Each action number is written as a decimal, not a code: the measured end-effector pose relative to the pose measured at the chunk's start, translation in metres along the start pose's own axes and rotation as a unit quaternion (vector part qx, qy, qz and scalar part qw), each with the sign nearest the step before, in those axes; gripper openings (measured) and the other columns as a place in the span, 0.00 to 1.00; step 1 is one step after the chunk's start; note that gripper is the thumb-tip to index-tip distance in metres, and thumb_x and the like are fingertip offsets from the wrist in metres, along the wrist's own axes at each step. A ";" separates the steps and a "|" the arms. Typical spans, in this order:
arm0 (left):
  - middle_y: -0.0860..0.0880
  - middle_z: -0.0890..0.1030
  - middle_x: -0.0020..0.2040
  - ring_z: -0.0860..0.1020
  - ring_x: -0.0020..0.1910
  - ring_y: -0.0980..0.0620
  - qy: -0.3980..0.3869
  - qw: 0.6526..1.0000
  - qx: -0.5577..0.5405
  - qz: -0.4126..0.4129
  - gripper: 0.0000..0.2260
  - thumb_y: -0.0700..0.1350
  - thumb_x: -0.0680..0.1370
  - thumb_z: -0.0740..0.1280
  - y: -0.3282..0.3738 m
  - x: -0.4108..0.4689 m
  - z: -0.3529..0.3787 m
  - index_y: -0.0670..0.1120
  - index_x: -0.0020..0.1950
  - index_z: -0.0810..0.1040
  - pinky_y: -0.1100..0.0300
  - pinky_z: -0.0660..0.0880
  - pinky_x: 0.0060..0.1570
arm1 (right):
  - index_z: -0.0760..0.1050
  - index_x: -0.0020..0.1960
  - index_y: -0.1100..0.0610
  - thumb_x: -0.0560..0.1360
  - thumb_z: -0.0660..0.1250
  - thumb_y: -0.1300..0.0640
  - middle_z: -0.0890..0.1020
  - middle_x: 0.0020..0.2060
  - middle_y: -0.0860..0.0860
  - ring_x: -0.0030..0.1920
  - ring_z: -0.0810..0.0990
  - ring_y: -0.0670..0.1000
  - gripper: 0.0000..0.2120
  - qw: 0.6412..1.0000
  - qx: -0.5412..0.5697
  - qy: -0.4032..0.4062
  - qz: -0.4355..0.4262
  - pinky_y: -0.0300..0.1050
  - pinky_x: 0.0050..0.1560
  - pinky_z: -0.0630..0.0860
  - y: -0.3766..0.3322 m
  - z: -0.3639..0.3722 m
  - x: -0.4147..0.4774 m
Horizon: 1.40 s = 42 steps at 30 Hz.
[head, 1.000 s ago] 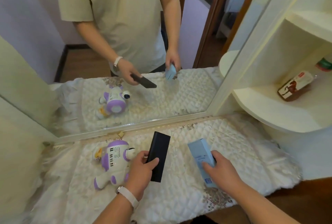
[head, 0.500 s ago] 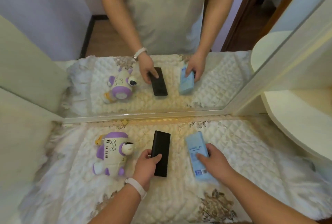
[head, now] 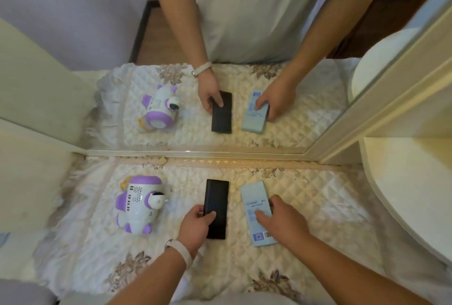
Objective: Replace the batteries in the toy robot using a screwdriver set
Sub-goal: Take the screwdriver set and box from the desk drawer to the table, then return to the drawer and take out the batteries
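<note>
A white and purple toy robot (head: 139, 204) lies on its side at the left of the quilted cloth (head: 318, 206). A flat black case (head: 217, 197) lies flat on the cloth in the middle; my left hand (head: 197, 227) grips its near end, thumb on top. To its right lies a light blue box (head: 254, 197) with a barcode label. My right hand (head: 281, 221) holds that box, fingers on its top and thumb at its right edge.
A mirror (head: 220, 60) stands along the back edge of the table and reflects the robot, both boxes and my arms. A cream rounded shelf unit (head: 411, 194) rises at the right. A cream panel (head: 29, 182) borders the left side.
Both hands have lowered the black case and the blue box from the air onto the cloth. The view has tilted down toward the table.
</note>
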<state>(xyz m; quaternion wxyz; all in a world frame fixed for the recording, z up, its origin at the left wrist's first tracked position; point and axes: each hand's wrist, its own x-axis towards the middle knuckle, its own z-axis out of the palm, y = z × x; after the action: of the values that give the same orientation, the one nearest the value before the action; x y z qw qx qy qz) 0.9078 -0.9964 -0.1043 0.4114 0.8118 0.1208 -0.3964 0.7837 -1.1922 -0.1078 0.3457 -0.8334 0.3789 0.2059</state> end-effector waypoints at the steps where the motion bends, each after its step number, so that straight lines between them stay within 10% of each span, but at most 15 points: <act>1: 0.45 0.84 0.47 0.83 0.46 0.46 0.010 0.999 0.042 0.015 0.02 0.43 0.79 0.69 0.000 -0.002 0.000 0.46 0.50 0.79 0.47 0.80 0.51 | 0.67 0.48 0.48 0.73 0.61 0.34 0.79 0.39 0.42 0.37 0.79 0.46 0.17 1.000 -0.026 0.008 -0.004 0.43 0.36 0.75 0.000 -0.001 0.001; 11: 0.48 0.76 0.68 0.75 0.65 0.50 0.059 0.951 0.248 0.176 0.24 0.45 0.79 0.66 -0.002 -0.045 -0.011 0.49 0.75 0.68 0.60 0.71 0.61 | 0.66 0.65 0.52 0.76 0.58 0.39 0.73 0.56 0.49 0.55 0.73 0.52 0.23 0.971 -0.130 0.128 -0.152 0.44 0.47 0.72 0.012 -0.001 -0.017; 15: 0.49 0.73 0.71 0.72 0.70 0.49 0.099 0.892 0.332 0.291 0.24 0.47 0.78 0.67 -0.008 -0.065 -0.028 0.48 0.74 0.71 0.61 0.64 0.67 | 0.67 0.71 0.54 0.75 0.57 0.39 0.72 0.66 0.52 0.64 0.72 0.54 0.29 0.955 -0.139 0.151 -0.213 0.49 0.60 0.71 0.002 -0.004 -0.023; 20: 0.46 0.81 0.62 0.82 0.57 0.45 0.149 0.810 0.418 0.383 0.22 0.55 0.74 0.62 -0.017 -0.087 -0.061 0.49 0.64 0.79 0.51 0.79 0.52 | 0.76 0.64 0.54 0.75 0.57 0.39 0.78 0.62 0.51 0.63 0.76 0.54 0.26 0.918 -0.172 0.188 -0.304 0.52 0.61 0.73 -0.030 -0.017 -0.040; 42: 0.50 0.81 0.60 0.79 0.58 0.48 0.421 0.767 0.389 0.287 0.18 0.55 0.73 0.62 -0.252 -0.266 -0.264 0.52 0.61 0.78 0.49 0.76 0.57 | 0.79 0.57 0.52 0.71 0.61 0.41 0.81 0.55 0.51 0.56 0.80 0.55 0.22 0.708 -0.290 0.100 -0.636 0.51 0.52 0.77 -0.248 0.168 -0.266</act>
<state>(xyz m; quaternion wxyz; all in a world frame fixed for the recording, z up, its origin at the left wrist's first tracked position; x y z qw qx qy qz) 0.7453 -0.6008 0.0411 0.0633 0.9846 -0.1214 0.1089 0.7950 -0.8223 0.0437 0.0962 -0.9518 -0.2873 -0.0476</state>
